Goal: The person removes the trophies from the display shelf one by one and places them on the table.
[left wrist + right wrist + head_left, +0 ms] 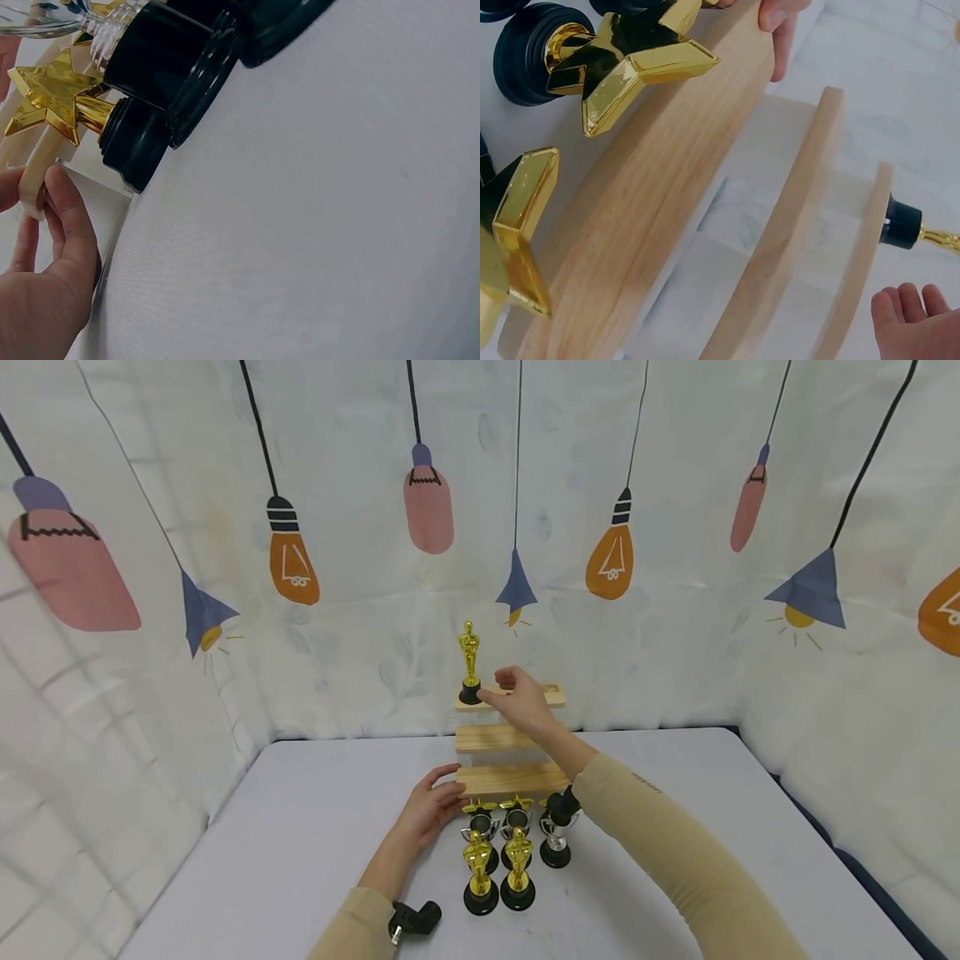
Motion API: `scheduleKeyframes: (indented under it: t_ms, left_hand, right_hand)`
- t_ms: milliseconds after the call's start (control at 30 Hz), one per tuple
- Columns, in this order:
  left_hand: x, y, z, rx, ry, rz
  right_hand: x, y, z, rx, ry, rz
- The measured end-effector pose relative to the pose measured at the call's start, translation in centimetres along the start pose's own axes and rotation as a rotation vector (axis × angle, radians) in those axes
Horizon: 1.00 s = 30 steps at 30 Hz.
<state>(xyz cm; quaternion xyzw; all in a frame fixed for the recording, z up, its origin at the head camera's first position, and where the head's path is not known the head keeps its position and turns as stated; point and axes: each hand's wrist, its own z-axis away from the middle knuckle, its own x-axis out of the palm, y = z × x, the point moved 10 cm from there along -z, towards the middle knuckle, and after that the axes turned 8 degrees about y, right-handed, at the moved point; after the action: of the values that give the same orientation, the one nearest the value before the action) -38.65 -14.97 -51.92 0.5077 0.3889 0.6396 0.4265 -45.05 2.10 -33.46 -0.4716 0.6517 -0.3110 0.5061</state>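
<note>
A gold figure trophy (469, 653) on a black base stands upright at the left end of the top board of a three-tier wooden shelf (510, 781). My right hand (525, 703) is just right of its base, holding nothing. In the right wrist view a gap shows between those loosely bent fingers (911, 304) and the trophy's black base (901, 223). My left hand (429, 814) pinches the left end of the lowest board between thumb and fingers, which the left wrist view shows around the board end (34, 184).
Two gold figure trophies (478, 864) stand on the white table (300, 827) before the shelf. Behind them are gold star trophies (649, 71) and cup trophies, with a silver cup (556, 839) at the right, near my right sleeve. A lamp-patterned curtain (360, 635) hangs behind.
</note>
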Motion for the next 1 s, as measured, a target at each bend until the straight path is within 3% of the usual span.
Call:
scheduleKeyframes:
  t_ms: [533, 1000]
  left_hand:
    - [-0.1, 0.2, 0.0, 0.003, 0.003, -0.012]
    - [0.2, 0.3, 0.4, 0.005, -0.018, -0.006]
  right_hand:
    - [1.9, 0.7, -1.5, 0.027, 0.001, -0.013]
    - [3.4, 1.1, -2.8, 0.016, -0.001, 0.044]
